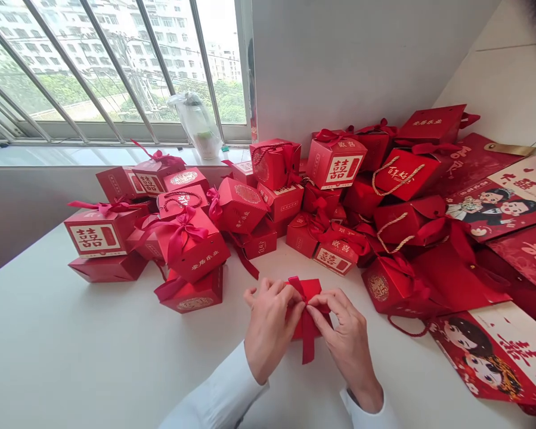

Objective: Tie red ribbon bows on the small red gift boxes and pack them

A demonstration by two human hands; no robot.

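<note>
A small red gift box [311, 290] sits on the white table [71, 351] in front of me, with a red ribbon [307, 336] hanging down its near side. My left hand [268, 328] pinches the ribbon at the top of the box with closed fingers. My right hand [346, 336] pinches the same ribbon from the other side, fingertips almost touching the left ones. Both wrists wear white sleeves.
Several red boxes with bows or gold rope handles are piled behind, among them one at the left [98, 233] and one at the back [337, 162]. Red printed bags [495, 351] lie at the right. A plastic-wrapped jar [199, 125] stands on the windowsill.
</note>
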